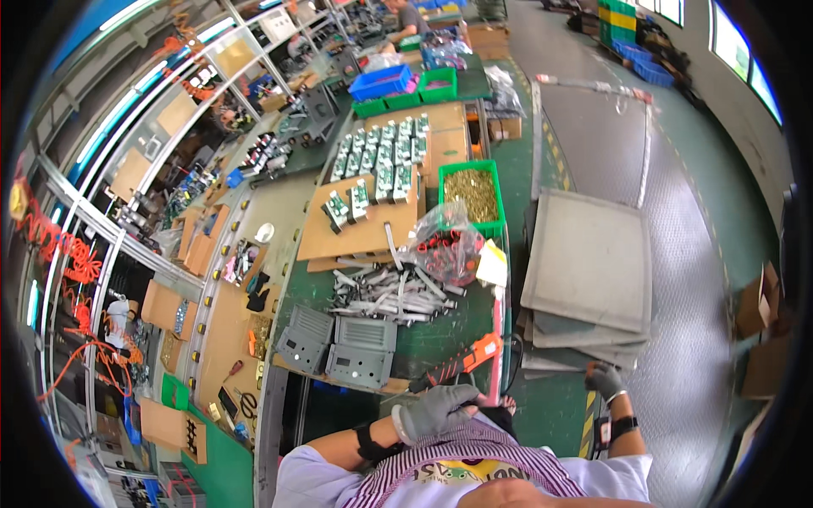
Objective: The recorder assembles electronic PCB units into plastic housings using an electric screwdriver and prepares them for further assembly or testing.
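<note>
Orange and black handheld power tool (461,362) lies at lower centre of frame, angled, on the green surface (415,343) near its right edge. Left hand (438,413), grey glove, is just below the tool, in front of the striped apron (474,455); fingers bent, can't tell if it touches or grips anything. Right hand (605,381), grey glove, lower right of centre, near the bottom edge of the stacked grey panels (586,262); fingers look curled, grip can't be told.

Left of the tool: two grey ribbed housings (362,351), side by side. Above these, loose pile of grey strips (394,294). Right of pile, clear plastic bag (449,250) with red and black parts, yellow-white paper (491,265) beside it. Higher up, green bin (500,199) full of small brass-coloured pieces (470,193). Left of bin, cardboard sheet (326,241) under white units with green boards (385,157), mostly in rows. Blue bin (381,82) top centre. Lower left of frame: red-handled screwdriver (234,369) and scissors (248,405). Another person (408,23) at top centre.
</note>
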Action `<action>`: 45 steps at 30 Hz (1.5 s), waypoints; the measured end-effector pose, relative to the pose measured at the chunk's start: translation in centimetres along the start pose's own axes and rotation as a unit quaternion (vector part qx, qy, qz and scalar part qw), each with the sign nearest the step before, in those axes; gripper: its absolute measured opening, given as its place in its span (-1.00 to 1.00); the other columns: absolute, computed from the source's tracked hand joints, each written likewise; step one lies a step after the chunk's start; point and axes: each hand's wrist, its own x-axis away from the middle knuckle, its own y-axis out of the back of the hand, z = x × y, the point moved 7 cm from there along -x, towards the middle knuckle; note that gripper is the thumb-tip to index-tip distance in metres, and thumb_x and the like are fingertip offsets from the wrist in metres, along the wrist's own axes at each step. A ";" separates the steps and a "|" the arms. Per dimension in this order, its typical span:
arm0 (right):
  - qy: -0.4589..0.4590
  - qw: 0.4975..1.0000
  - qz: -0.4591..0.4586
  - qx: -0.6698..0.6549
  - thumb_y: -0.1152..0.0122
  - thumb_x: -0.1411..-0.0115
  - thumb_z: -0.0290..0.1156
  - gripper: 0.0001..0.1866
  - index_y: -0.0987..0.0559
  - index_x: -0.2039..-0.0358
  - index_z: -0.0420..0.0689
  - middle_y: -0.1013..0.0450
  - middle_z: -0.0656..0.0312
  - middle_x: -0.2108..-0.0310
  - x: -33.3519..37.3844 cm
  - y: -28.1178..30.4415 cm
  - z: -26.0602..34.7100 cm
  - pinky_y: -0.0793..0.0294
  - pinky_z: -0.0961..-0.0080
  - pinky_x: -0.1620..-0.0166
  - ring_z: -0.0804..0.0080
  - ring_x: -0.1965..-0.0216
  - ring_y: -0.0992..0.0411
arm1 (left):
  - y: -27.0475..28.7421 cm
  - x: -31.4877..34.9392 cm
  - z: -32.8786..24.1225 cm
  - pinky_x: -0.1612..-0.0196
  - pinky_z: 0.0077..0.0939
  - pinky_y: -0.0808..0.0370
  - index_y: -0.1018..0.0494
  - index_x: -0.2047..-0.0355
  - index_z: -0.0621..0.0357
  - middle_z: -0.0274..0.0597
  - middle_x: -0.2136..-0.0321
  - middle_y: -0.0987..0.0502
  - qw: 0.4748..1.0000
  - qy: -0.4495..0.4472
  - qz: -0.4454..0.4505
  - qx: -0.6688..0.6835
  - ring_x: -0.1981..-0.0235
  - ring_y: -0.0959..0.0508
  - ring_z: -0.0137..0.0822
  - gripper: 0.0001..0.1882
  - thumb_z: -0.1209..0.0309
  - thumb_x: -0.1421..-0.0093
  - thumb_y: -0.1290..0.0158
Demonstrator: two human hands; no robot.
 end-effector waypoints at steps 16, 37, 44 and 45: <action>0.034 0.999 -0.008 -0.030 -0.08 0.01 -0.45 -0.72 -0.46 0.25 -0.25 -0.42 0.17 0.58 -1.6 -0.5 4.5 -0.43 0.52 0.50 0.41 0.60 -0.41 | -1.7 -3.0 0.5 0.29 -0.48 -0.38 -0.35 0.23 0.18 -0.16 0.43 -0.46 0.998 0.063 -0.002 -0.025 0.40 -0.46 -0.31 -0.74 0.29 -0.13 0.10; -0.067 0.996 -0.032 -0.045 0.00 0.00 -0.44 -0.71 -0.42 0.22 -0.22 -0.43 0.03 0.47 -2.0 1.1 -0.1 -0.51 0.23 0.38 0.16 0.48 -0.45 | -7.4 -14.2 7.6 0.04 -0.31 -0.20 -0.40 0.37 0.10 -0.14 0.33 -0.40 0.886 -0.090 0.140 -0.433 0.20 -0.36 -0.16 -0.76 0.28 0.05 0.04; 0.304 0.691 -0.036 0.655 -0.06 0.19 -0.29 -0.87 -0.42 0.67 -0.05 -0.41 0.05 0.65 -4.4 3.6 -2.5 -0.39 0.29 0.55 0.18 0.60 -0.42 | -7.5 -20.3 13.0 0.33 -0.28 -0.38 -0.51 0.52 0.02 -0.17 0.53 -0.51 0.777 0.001 0.266 -0.570 0.40 -0.50 -0.17 -0.80 0.31 0.14 0.07; 0.198 0.713 -0.017 0.673 -0.18 0.18 -0.25 -0.85 -0.43 0.67 0.01 -0.41 0.14 0.62 -6.5 5.3 -5.7 -0.35 0.28 0.53 0.17 0.58 -0.39 | -7.8 -20.8 14.1 0.36 -0.24 -0.39 -0.50 0.48 0.05 -0.14 0.56 -0.51 0.767 0.010 0.326 -0.552 0.43 -0.50 -0.13 -0.77 0.24 0.09 0.05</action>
